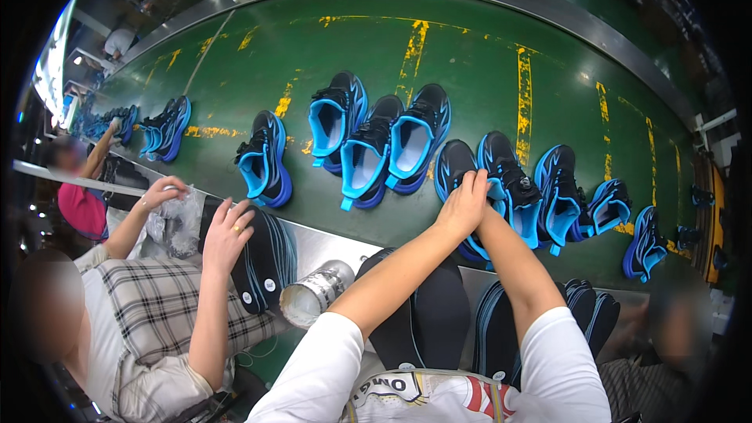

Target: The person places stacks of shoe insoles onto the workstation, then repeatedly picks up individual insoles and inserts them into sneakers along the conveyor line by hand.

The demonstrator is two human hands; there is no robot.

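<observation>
Hands (465, 204) together, both pressed on black-and-blue shoe (456, 180) on green conveyor belt (470, 70); grip unclear.

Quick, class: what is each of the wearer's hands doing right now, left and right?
Left hand: fingers curled down on the black shoe with bright blue trim on the green conveyor belt.
Right hand: hidden behind the left hand at the same shoe; grip cannot be told.

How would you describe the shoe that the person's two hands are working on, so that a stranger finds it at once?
On the green conveyor belt lies a row of black and blue sports shoes. Follow the wearer's forearms up from the lower edge: both hands, left hand and right hand, meet on one black and blue shoe. Only this shoe has hands on it.
</observation>
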